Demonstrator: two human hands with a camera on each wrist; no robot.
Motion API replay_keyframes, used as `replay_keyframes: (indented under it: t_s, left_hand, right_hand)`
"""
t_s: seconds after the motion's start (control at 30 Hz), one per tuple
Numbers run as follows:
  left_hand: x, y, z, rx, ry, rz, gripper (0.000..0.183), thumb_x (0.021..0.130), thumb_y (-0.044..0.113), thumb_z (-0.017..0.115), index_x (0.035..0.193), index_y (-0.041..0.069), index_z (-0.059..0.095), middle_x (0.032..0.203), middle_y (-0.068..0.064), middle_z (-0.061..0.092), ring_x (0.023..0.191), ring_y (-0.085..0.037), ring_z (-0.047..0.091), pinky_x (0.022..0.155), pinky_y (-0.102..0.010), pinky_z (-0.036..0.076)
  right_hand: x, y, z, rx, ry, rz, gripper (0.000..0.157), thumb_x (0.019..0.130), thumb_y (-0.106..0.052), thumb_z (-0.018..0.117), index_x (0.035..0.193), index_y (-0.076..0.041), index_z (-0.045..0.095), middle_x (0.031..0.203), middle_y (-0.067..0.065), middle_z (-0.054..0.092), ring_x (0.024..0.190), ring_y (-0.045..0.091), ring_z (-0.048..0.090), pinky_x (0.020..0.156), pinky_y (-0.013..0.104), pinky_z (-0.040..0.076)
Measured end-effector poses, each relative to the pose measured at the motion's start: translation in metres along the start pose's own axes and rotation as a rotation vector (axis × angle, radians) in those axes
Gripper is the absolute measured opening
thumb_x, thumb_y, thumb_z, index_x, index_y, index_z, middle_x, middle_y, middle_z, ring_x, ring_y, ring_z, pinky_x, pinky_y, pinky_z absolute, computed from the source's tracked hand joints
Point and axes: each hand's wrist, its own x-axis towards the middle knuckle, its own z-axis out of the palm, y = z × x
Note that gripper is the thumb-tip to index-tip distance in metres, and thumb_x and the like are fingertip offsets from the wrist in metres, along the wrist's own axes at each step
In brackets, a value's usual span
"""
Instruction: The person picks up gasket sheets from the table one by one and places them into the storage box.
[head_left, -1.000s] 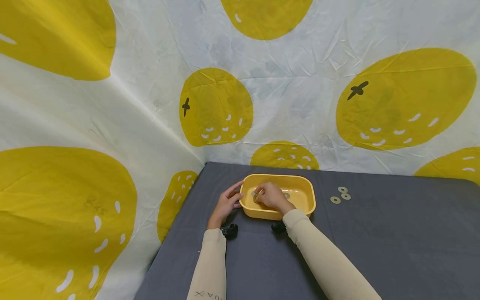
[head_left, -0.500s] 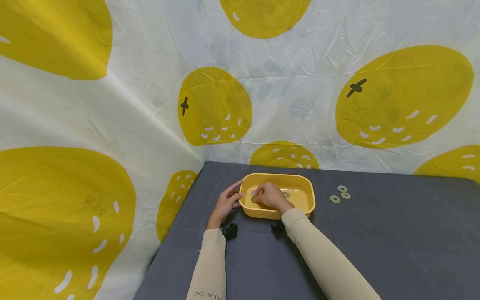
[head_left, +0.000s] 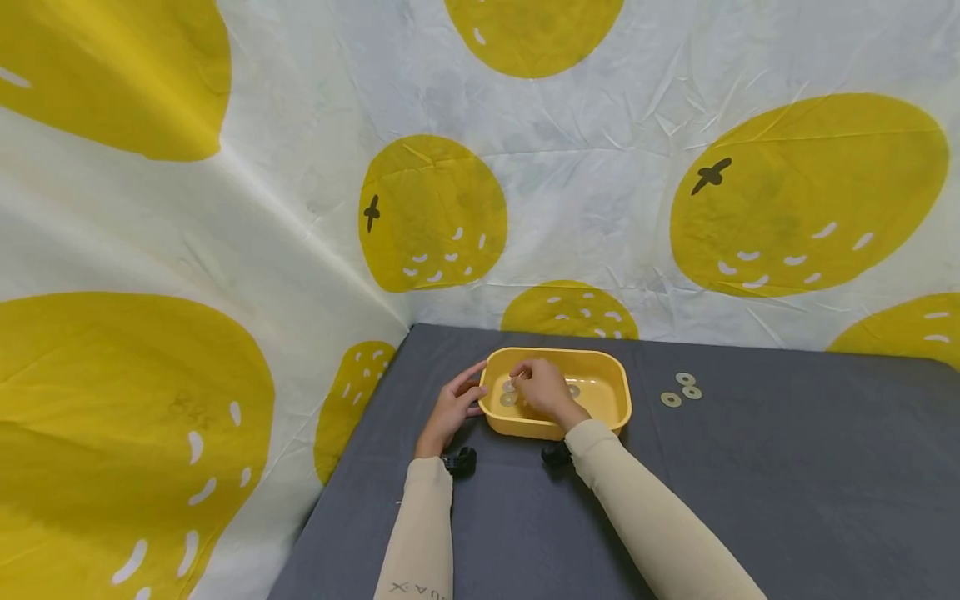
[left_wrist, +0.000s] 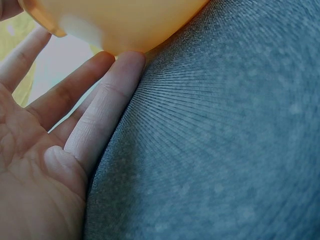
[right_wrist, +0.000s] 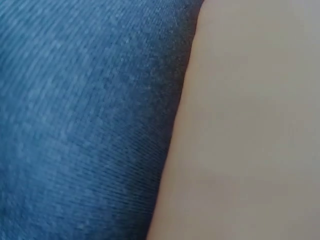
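In the head view my left hand [head_left: 450,410] lies against the left end of a yellow plastic bin [head_left: 617,398], fingers extended along its outside. The left wrist view shows those fingertips [left_wrist: 131,62] touching the bin's outer wall. My right hand [head_left: 543,388] reaches into the bin with its fingers bent and the tips drawn together near the left part of the floor. Just beside them lie a flat ring-shaped washer [head_left: 508,400] and another pale washer [head_left: 509,387]. A third washer [head_left: 573,390] shows right of the hand. I cannot tell whether the right fingers hold anything.
Three washers [head_left: 671,400] lie close together on the dark grey cloth [head_left: 787,450] right of the bin. A white curtain [head_left: 585,208] with yellow fruit prints stands behind and to the left. The right wrist view shows only cloth and a blurred skin surface [right_wrist: 250,125].
The washer at the right fingertips went from tilted to flat on the bin floor and was let go. The right fingertips have since lifted slightly away from it. The left hand keeps its place.
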Motion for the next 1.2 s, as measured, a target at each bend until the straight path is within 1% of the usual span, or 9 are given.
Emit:
replay_keyframes:
  t_s: [0.13,0.27,0.4,0.53,0.6,0.67,0.8,0.97,1.2]
  left_hand:
    - [0.0,-0.001,0.001,0.002,0.01,-0.002,0.049,0.103,0.021,0.062,0.149,0.034,0.054,0.144,-0.016,0.06,0.127,-0.035,0.062,0.091,-0.04,0.061]
    - [-0.001,-0.004,0.003,0.004,-0.006,-0.002,0.049,0.103,0.023,0.062,0.15,0.033,0.053,0.144,-0.016,0.059,0.126,-0.034,0.063,0.091,-0.039,0.061]
    - [-0.002,-0.007,0.003,-0.014,-0.017,-0.008,0.05,0.103,0.023,0.062,0.151,0.032,0.052,0.145,-0.018,0.058,0.128,-0.037,0.061,0.09,-0.037,0.061]
    - [-0.001,-0.005,0.001,-0.037,-0.028,-0.012,0.052,0.104,0.021,0.06,0.154,0.029,0.048,0.149,-0.02,0.054,0.132,-0.041,0.057,0.091,-0.037,0.061]
    - [-0.002,-0.001,-0.001,-0.035,-0.043,-0.021,0.054,0.104,0.021,0.059,0.156,0.027,0.046,0.151,-0.021,0.052,0.134,-0.042,0.056,0.092,-0.037,0.061]
    - [-0.004,0.006,-0.004,-0.028,-0.059,-0.032,0.054,0.104,0.02,0.059,0.157,0.025,0.044,0.152,-0.022,0.051,0.134,-0.042,0.056,0.092,-0.037,0.061]
    - [-0.011,0.023,-0.006,-0.016,-0.063,-0.047,0.055,0.103,0.018,0.06,0.156,0.022,0.046,0.151,-0.023,0.052,0.131,-0.04,0.058,0.092,-0.039,0.06]
    - [-0.015,0.033,-0.005,-0.011,-0.046,-0.045,0.054,0.102,0.017,0.062,0.154,0.021,0.049,0.148,-0.022,0.054,0.128,-0.036,0.061,0.092,-0.038,0.061]
    - [-0.012,0.03,-0.003,-0.027,-0.072,-0.05,0.053,0.103,0.017,0.06,0.155,0.022,0.048,0.151,-0.023,0.052,0.131,-0.038,0.059,0.093,-0.038,0.06]
  right_hand:
    - [-0.003,0.0,-0.006,0.133,0.107,-0.059,0.018,0.101,-0.017,0.063,0.108,-0.005,0.075,0.088,0.007,0.067,0.074,0.02,0.057,0.065,0.03,0.047]
    - [-0.015,0.004,-0.023,0.228,0.195,-0.143,0.014,0.101,-0.018,0.063,0.106,-0.01,0.074,0.082,0.006,0.064,0.067,0.018,0.054,0.06,0.027,0.045]
    - [-0.034,0.011,-0.058,0.252,0.254,-0.202,0.012,0.101,-0.018,0.065,0.106,-0.012,0.074,0.08,0.009,0.066,0.061,0.018,0.055,0.054,0.027,0.046]
    - [-0.049,0.031,-0.103,0.21,0.291,-0.177,0.017,0.102,-0.021,0.065,0.109,-0.009,0.073,0.085,0.013,0.068,0.065,0.021,0.061,0.056,0.026,0.051]
    - [-0.055,0.046,-0.124,0.16,0.272,-0.126,0.021,0.102,-0.025,0.064,0.112,-0.008,0.072,0.087,0.015,0.069,0.068,0.025,0.063,0.058,0.027,0.051]
    - [-0.061,0.063,-0.142,0.106,0.215,-0.054,0.026,0.103,-0.029,0.062,0.116,-0.008,0.07,0.09,0.016,0.069,0.073,0.029,0.063,0.058,0.028,0.05]
    - [-0.07,0.09,-0.166,0.019,0.096,0.048,0.034,0.105,-0.032,0.059,0.123,-0.006,0.067,0.096,0.019,0.069,0.08,0.031,0.064,0.06,0.032,0.05]
    - [-0.073,0.115,-0.176,-0.04,0.056,0.061,0.035,0.105,-0.026,0.058,0.125,0.002,0.065,0.101,0.023,0.071,0.081,0.03,0.066,0.064,0.033,0.052]
    - [-0.078,0.137,-0.183,-0.252,-0.008,0.108,0.029,0.1,-0.025,0.064,0.116,-0.001,0.069,0.085,0.011,0.071,0.068,0.019,0.063,0.058,0.032,0.046]
